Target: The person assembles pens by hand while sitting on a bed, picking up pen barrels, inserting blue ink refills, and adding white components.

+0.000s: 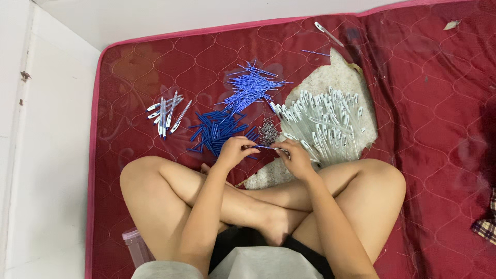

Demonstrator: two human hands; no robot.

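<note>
I sit cross-legged on a dark red quilted mattress (413,103). My left hand (235,151) pinches a thin blue refill (262,147) at its left end. My right hand (295,156) holds a clear pen barrel (279,150) whose end meets the refill's tip. Just beyond my hands lie a heap of dark blue pen parts (217,130), a small pile of tiny metal springs (268,131) and a fan of thin blue refills (251,87). A large pile of clear pen barrels (323,121) rests on a pale cloth (336,75) to the right.
Several assembled pens (168,113) lie grouped at the left of the mattress. One loose pen (327,33) lies near the far edge. A clear plastic container (135,247) stands by my left thigh. A white wall and floor (46,155) border the mattress on the left.
</note>
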